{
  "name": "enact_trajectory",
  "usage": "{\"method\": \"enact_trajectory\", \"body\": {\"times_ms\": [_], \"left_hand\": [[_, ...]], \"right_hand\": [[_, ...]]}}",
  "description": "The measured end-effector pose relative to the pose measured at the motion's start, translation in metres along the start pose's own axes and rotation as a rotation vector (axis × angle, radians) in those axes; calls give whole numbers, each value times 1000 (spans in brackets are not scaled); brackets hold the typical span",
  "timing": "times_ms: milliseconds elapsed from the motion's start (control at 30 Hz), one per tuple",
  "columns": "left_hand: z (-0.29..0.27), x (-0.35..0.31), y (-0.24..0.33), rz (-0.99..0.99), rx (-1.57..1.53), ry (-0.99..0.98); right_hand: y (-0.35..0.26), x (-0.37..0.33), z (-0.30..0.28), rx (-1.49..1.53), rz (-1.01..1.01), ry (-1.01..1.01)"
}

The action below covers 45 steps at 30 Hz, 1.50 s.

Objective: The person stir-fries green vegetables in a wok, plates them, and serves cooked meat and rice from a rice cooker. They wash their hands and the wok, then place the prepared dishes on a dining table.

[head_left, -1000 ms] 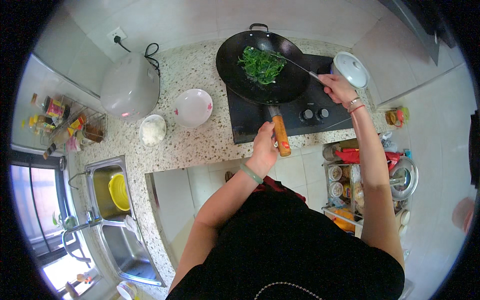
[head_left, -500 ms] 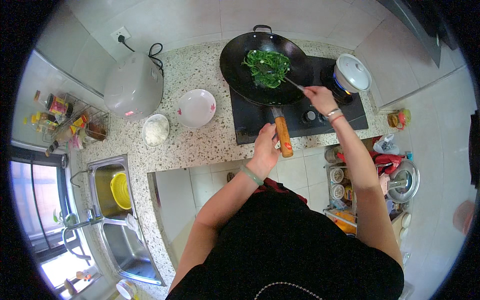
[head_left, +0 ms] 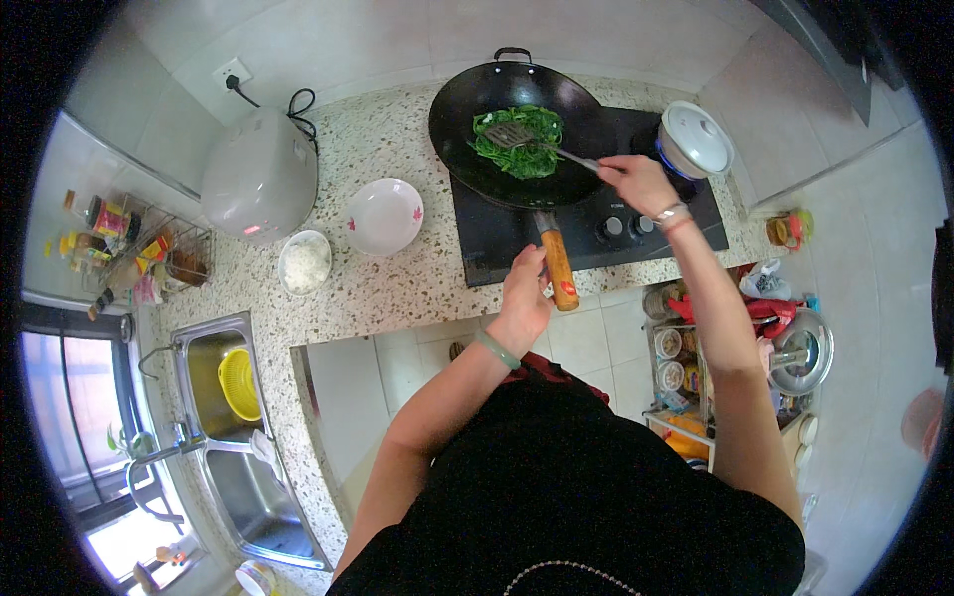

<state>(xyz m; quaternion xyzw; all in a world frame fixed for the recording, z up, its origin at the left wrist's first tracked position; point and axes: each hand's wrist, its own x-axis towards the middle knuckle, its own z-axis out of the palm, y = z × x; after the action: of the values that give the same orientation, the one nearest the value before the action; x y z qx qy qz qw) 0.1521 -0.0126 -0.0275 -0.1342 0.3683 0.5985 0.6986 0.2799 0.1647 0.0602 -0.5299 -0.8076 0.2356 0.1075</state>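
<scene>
My right hand is closed around the handle of a metal slotted spatula. Its slotted head lies over cooked leafy greens, dotted with small white bits, in a black wok. Beside the wok's wooden handle, on its left, is my left hand, with fingers partly stretched and apart. The handle shows along its full length and the fingers are not wrapped over it; whether they touch its side I cannot tell. The wok sits on the left part of a black gas stove.
A lidded white pot stands over a blue flame at right. Left of the stove are a white bowl with pink flowers, a bowl of white rice and a rice cooker. A double sink holds a yellow basket.
The spatula's head has come up out of the greens, its slotted face now showing toward the left of the pile. My right hand moved slightly left and up; my left hand stayed by the handle.
</scene>
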Motion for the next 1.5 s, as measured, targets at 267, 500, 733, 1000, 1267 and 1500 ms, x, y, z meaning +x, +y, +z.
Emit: {"method": "enact_trajectory", "body": {"times_ms": [267,500,733,1000,1267,1500], "left_hand": [[0,-15,15,16,36,49],[-6,1,10,10,10,-7],[9,-5,10,27,55,23],[5,-1,13,68,33,39],[6,21,-5,124,-38,13],[-5,37,-9,101,-76,-81]], "right_hand": [[15,-18,-16,-106,-2,-126],[-1,-25,-98,-507,37,-53],[31,37,-49,-508,-76,56],[-3,-5,-71,-548,-324,156],[-9,-28,-109,-660,-50,-17],[0,2,-18,-10,-27,-278]]}}
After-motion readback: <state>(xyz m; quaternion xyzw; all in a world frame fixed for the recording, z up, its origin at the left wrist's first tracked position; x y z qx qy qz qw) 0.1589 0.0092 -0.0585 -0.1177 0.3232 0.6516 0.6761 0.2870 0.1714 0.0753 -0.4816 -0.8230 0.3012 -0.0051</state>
